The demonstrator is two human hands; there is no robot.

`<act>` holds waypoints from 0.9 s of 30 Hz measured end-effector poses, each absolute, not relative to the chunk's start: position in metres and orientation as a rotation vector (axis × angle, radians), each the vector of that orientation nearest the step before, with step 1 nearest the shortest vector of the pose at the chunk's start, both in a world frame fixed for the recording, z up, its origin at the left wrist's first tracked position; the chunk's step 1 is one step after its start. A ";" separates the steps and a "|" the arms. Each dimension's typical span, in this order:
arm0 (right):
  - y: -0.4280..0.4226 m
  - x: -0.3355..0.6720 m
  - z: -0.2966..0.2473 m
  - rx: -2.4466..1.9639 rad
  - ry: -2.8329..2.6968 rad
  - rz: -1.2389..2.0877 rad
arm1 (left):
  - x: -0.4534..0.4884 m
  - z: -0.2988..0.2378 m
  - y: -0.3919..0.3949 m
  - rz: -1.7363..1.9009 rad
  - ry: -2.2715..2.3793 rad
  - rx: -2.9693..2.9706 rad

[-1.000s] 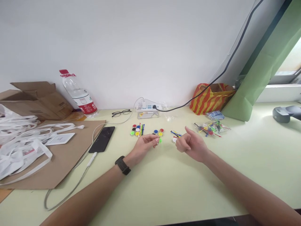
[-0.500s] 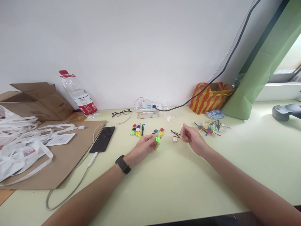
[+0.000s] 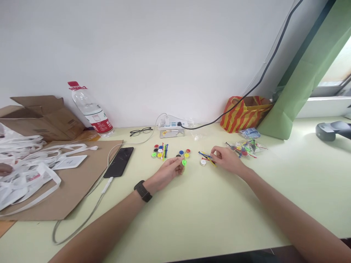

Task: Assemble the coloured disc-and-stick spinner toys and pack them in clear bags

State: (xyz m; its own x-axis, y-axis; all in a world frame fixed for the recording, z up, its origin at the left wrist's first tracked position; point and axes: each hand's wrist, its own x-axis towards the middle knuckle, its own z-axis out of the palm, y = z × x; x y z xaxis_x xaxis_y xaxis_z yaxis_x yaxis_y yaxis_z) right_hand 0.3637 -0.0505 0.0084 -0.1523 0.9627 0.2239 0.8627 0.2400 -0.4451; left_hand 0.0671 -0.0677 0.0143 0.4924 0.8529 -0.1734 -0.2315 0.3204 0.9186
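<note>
My left hand [image 3: 172, 168] pinches a bright green plastic disc [image 3: 184, 162] above the table. To its right, the fingertips of my right hand [image 3: 223, 157] close at the end of a small pile of thin plastic sticks [image 3: 206, 157], blue, yellow and red; which stick they grip is hidden. A white disc [image 3: 203, 163] lies just in front of that pile. Beyond my left hand are a blue disc [image 3: 181, 152], a red disc [image 3: 188, 151] and a yellow disc [image 3: 187, 155], with a black one partly covered by my fingers.
More coloured discs [image 3: 154, 155] and upright-laid sticks [image 3: 165, 151] form a group further left. A clear bag of parts [image 3: 248, 148] lies right. Around are a phone [image 3: 119, 162], glasses [image 3: 141, 132], power strip [image 3: 171, 124], bottle [image 3: 94, 115] and another person's hand [image 3: 4, 169].
My right hand has lowered and turned inward, its fingertips now at the stick pile. My left hand stays put with the green disc. Another person's hand has appeared at the left edge.
</note>
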 end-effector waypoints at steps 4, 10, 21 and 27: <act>-0.050 0.362 0.004 -1.738 -2.093 0.227 | 0.067 0.013 -0.067 0.814 0.758 0.983; -0.049 0.362 -0.002 -1.654 -2.125 0.243 | 0.067 0.011 -0.066 0.807 0.759 0.990; -0.044 0.365 -0.005 -1.624 -1.995 0.254 | 0.066 0.016 -0.068 0.777 0.745 1.019; -0.040 0.370 -0.008 -1.545 -1.890 0.324 | 0.065 0.015 -0.068 0.770 0.735 1.008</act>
